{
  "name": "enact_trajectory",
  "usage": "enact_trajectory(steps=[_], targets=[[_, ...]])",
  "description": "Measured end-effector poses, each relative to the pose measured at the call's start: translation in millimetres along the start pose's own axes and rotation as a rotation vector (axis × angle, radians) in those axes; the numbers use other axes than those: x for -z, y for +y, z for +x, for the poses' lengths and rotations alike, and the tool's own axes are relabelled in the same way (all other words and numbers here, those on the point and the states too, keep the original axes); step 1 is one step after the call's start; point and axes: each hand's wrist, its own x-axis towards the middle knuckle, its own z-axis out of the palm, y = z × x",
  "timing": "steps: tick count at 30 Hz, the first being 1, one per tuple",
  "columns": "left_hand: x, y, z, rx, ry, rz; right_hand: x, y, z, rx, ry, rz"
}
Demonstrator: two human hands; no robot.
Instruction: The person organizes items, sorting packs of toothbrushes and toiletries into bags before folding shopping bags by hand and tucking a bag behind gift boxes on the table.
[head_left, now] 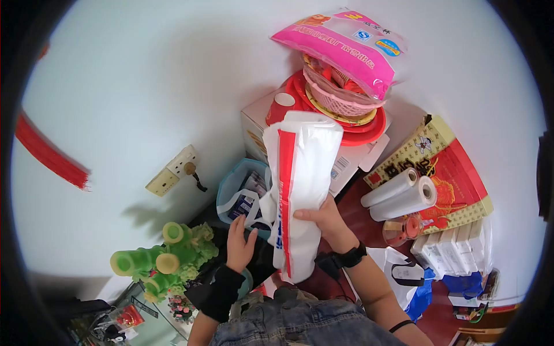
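Note:
In the head view, my right hand (333,224) is closed around a long folded bundle of white plastic bags (309,173) with a red stripe and some blue print, its thumb lying across the front. The bundle stands roughly upright in front of me. To its left, my left hand (240,244) is open, fingers stretched out and nothing in it. Just beyond those fingers is a light blue bin (227,183) with dark packets and a white strap-like strip (234,202) at its edge. Whether the fingertips touch the strip I cannot tell.
A pink bag (346,49) tops a pink basket (332,95) and red plates (375,130) on a box; a red cup (280,108) stands beside them. Right: two clear film rolls (398,193), a red-yellow gift bag (461,184), white boxes (450,251). Left: green bamboo ornament (167,262), wall socket (173,170).

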Motion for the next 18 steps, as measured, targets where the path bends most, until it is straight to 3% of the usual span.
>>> enact_trajectory(steps=[2, 4, 6, 7, 9, 12, 14, 18], targets=[[-19, -13, 11, -0.013, 0.008, 0.129, -2, -5, 15, 0.192, 0.053, -0.127], [-41, -34, 19, -0.018, -0.020, 0.397, -3, -6, 31, 0.217, 0.046, -0.171], [-43, -44, 23, 0.011, -0.073, 0.469, 0, 3, 48, 0.274, 0.038, -0.261], [-49, -48, 27, 0.027, -0.133, 0.542, 3, 6, 53, 0.302, 0.059, -0.454], [-50, -58, 30, 0.171, -0.126, 0.315, -1, 19, 61, 0.374, 0.104, -0.286], [-52, -67, 31, 0.180, 0.008, 0.247, -1, 26, 64, 0.396, 0.150, -0.370], [-34, -47, 33, 0.512, 0.043, -0.462, -3, 33, 70, 0.485, 0.194, -0.381], [-22, -35, 21, 0.614, 0.207, -0.707, -6, 39, 77, 0.415, 0.198, -0.388]])
